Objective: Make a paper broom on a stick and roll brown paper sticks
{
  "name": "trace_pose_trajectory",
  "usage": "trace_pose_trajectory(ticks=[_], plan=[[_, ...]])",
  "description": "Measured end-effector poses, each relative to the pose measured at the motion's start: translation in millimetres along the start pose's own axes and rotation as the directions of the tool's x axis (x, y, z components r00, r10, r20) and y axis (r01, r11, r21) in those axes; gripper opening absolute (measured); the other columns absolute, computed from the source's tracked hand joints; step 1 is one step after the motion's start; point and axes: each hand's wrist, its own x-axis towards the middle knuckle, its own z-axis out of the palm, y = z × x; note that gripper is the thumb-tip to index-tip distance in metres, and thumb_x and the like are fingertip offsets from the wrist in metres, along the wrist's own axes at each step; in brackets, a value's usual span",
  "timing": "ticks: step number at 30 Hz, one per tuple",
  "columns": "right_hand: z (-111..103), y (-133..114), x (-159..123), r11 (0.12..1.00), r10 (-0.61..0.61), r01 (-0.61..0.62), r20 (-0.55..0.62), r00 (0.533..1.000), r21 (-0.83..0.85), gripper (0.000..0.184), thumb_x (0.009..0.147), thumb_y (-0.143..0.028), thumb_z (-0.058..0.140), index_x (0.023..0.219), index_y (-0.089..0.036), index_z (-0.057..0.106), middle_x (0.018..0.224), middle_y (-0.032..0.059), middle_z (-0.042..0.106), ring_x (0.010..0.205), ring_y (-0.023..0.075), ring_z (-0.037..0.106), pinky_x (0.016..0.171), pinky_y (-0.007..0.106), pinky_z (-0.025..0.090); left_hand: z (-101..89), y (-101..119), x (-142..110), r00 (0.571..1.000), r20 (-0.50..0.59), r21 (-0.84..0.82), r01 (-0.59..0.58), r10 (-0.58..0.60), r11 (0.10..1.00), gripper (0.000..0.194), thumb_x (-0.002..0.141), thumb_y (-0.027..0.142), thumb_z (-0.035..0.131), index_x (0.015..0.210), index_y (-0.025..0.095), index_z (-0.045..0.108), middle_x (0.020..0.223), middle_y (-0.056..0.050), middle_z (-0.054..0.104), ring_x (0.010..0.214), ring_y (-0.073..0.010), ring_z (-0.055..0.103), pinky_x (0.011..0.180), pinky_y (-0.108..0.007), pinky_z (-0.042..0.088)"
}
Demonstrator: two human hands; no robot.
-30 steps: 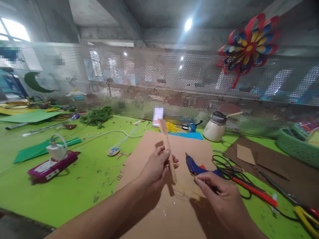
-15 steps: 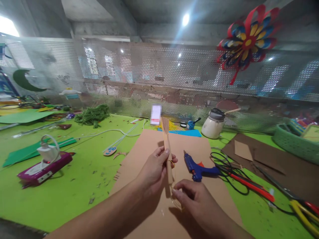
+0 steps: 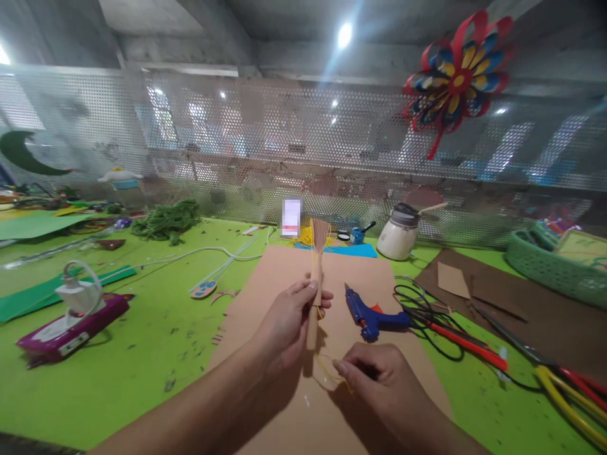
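Left hand [image 3: 291, 319] grip closed round slender, tan, fringe-topped paper stick [image 3: 317, 272], mid-dial, fringe towards twelve; right hand [image 3: 384, 379], five o'clock, pinching thin yellow strand [image 3: 325, 371]: best keep stick steady, strand evenly taut.

The bare left forearm [image 3: 203, 395] at seven o'clock joins a bare left hand [image 3: 287, 316]; the right hand [image 3: 379, 373] and right forearm [image 3: 439, 426] at five o'clock are bare.
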Motion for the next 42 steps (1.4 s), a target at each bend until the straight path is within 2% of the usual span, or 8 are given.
trace_pose_trajectory(ticks=[7,11,19,22,26,29,35,42], plan=[[-4.0,3.5,-1.7,0.99,-0.018,0.018,-0.004,1.0,-0.141,0.035,0.083,-0.029,0.051,0.051,-0.017,0.047,0.05,-0.003,0.042,0.051,0.0108,0.038,0.05,0.024,0.027,-0.6,-0.1,-0.9,1.0,-0.009,0.06,-0.015,0.016,0.998,0.011,0.085,0.019,0.06,0.078,0.013,0.066,0.067,-0.003,0.062,0.051,-0.0088,0.051,0.047,-0.019,0.044],[-6.9,4.5,-4.3,0.979,-0.033,0.037,0.023,0.999,-0.201,0.033,0.083,-0.025,0.051,0.051,-0.017,0.046,0.05,-0.003,0.044,0.051,0.0108,0.041,0.05,0.024,0.028,-2.6,-0.5,0.2,1.0,-0.005,0.08,-0.011,0.012,0.997,0.013,0.085,0.02,0.059,0.078,0.013,0.065,0.068,-0.004,0.062,0.052,-0.0095,0.051,0.049,-0.02,0.045],[-8.5,5.8,-5.2,0.95,0.024,0.022,0.143,0.989,-0.311,0.032,0.081,-0.019,0.05,0.052,-0.019,0.037,0.048,-0.0059,0.034,0.049,0.0092,0.033,0.047,0.024,0.021,-4.0,2.2,4.2,1.0,0.005,0.127,-0.002,0.002,0.992,0.014,0.087,0.017,0.056,0.076,0.012,0.064,0.071,-0.005,0.063,0.055,-0.0086,0.053,0.05,-0.017,0.043],[-9.5,4.4,-5.9,0.943,0.039,0.041,0.233,0.972,-0.329,0.03,0.08,-0.017,0.051,0.054,-0.018,0.038,0.05,-0.006,0.036,0.051,0.0084,0.035,0.048,0.024,0.02,-4.3,1.3,4.0,0.999,0.027,0.149,0.013,-0.017,0.989,0.015,0.086,0.017,0.056,0.075,0.011,0.064,0.072,-0.005,0.063,0.055,-0.0082,0.052,0.051,-0.017,0.043],[-14.3,-1.0,-7.2,0.944,-0.008,0.116,0.33,0.944,-0.308,0.029,0.078,-0.015,0.054,0.054,-0.017,0.039,0.051,-0.0068,0.037,0.051,0.0068,0.036,0.048,0.022,0.022,-6.7,1.5,2.4,0.997,0.063,0.169,0.025,-0.037,0.985,0.019,0.086,0.024,0.058,0.077,0.01,0.066,0.067,-0.003,0.06,0.053,-0.008,0.05,0.05,-0.018,0.043],[-19.1,-4.2,-7.7,0.964,-0.009,0.105,0.366,0.931,-0.245,0.03,0.075,-0.012,0.054,0.052,-0.017,0.036,0.049,-0.0077,0.032,0.05,0.0063,0.032,0.045,0.021,0.021,-9.3,2.2,4.5,0.997,0.07,0.179,0.009,-0.022,0.984,0.019,0.084,0.028,0.062,0.076,0.011,0.066,0.066,-0.002,0.058,0.052,-0.0078,0.048,0.049,-0.018,0.042],[-18.1,0.4,-11.8,0.974,0.02,0.088,0.466,0.884,-0.21,0.02,0.072,-0.01,0.052,0.054,-0.016,0.046,0.05,-0.0068,0.039,0.049,0.0067,0.035,0.045,0.021,0.024,-12.9,1.4,12.7,0.998,0.064,0.2,-0.009,-0.004,0.98,0.019,0.081,0.029,0.064,0.076,0.011,0.065,0.068,-0.002,0.059,0.052,-0.008,0.048,0.048,-0.019,0.043],[-22.3,-3.0,-12.9,0.967,0.057,0.055,0.422,0.905,-0.248,0.011,0.077,-0.021,0.063,0.066,-0.017,0.066,0.057,-0.0044,0.056,0.053,0.0087,0.046,0.047,0.021,0.027,-9.7,5.9,7.3,0.989,0.143,0.22,0.014,-0.047,0.975,0.021,0.085,0.026,0.058,0.078,0.008,0.066,0.069,-0.005,0.061,0.056,-0.0086,0.051,0.055,-0.019,0.047]])
